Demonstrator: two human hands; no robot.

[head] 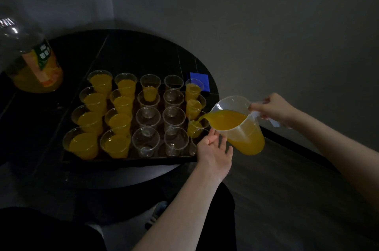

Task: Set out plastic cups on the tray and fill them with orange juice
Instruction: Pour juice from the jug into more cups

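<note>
A dark tray (131,161) on a round black table holds several clear plastic cups in rows. The two left columns are full of orange juice (84,145). Most of the middle cups (146,141) stand empty. My right hand (272,108) grips the handle of a clear plastic jug (241,127), tilted left, and juice runs from its spout into a cup (195,127) in the right column. My left hand (215,148) lies with straight fingers against the jug's lower side, at the tray's front right corner.
A large juice bottle (34,66), partly full, stands at the table's far left. A blue square object (199,80) lies behind the tray on the right. The table edge (143,177) curves in front of my dark trousers. Grey walls close in behind.
</note>
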